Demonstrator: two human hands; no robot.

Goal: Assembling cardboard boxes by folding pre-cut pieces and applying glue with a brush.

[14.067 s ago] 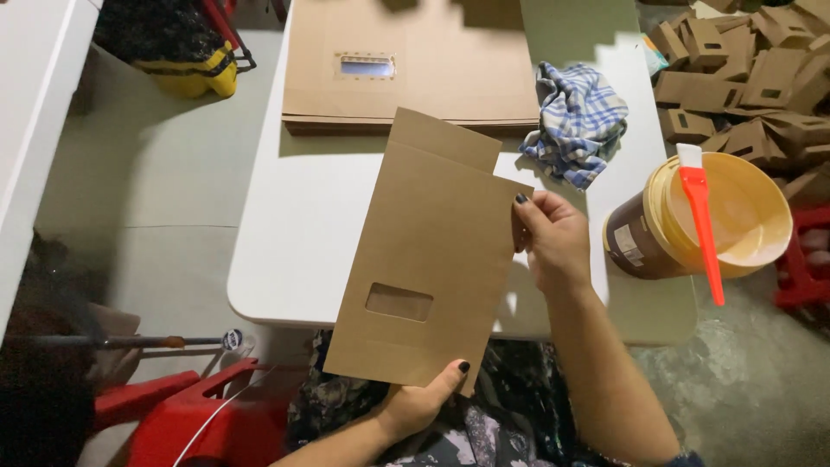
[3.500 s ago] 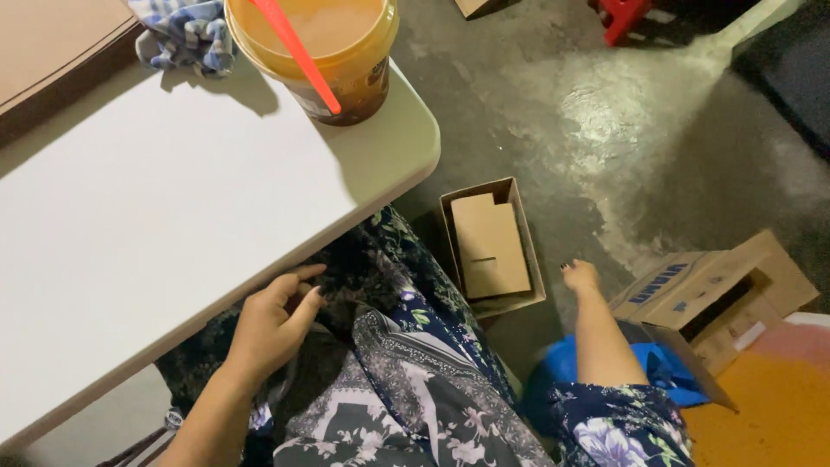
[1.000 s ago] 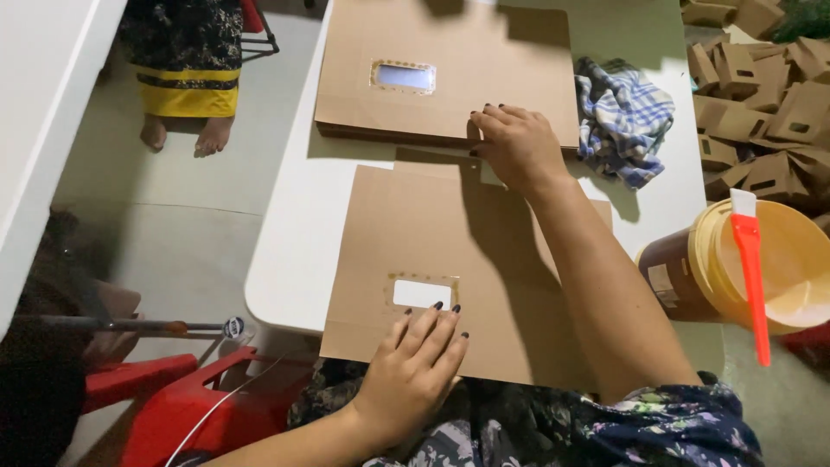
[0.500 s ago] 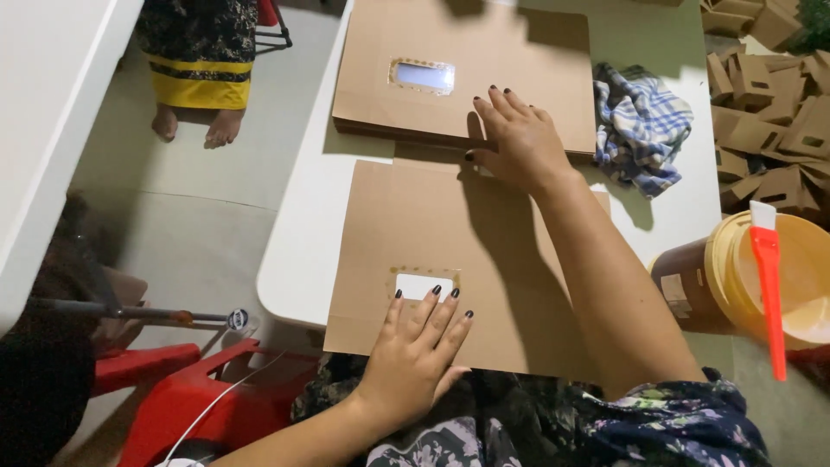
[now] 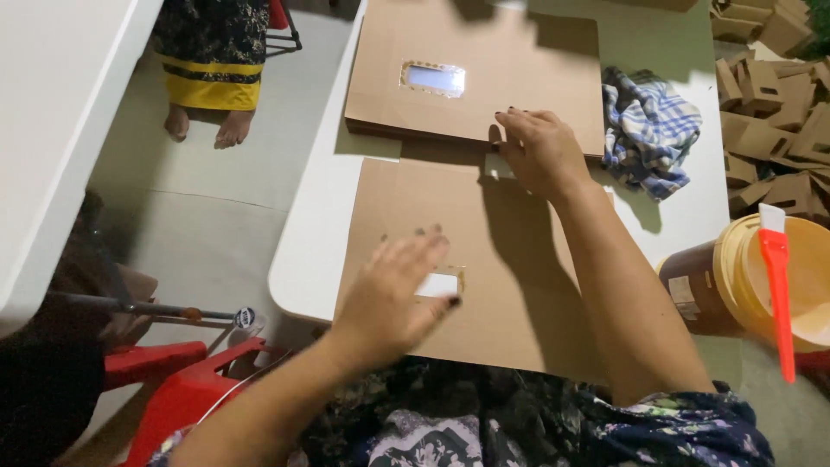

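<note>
Flat brown cardboard sheet [image 5: 519, 259] with small rectangular window lay on the white tabletop [image 5: 311, 259], near edge toward the person. Left hand [image 5: 393, 290], blurred, hovered over the window, grip spread, holding nothing. Right hand [image 5: 540, 151] rested palm-down at the sheet's far edge, fingers loosely extended. Beyond: stack of matching windowed sheets [image 5: 484, 69]. Right: checked cloth [image 5: 648, 130], yellow tub [image 5: 761, 285] with red brush [image 5: 778, 285].
</note>
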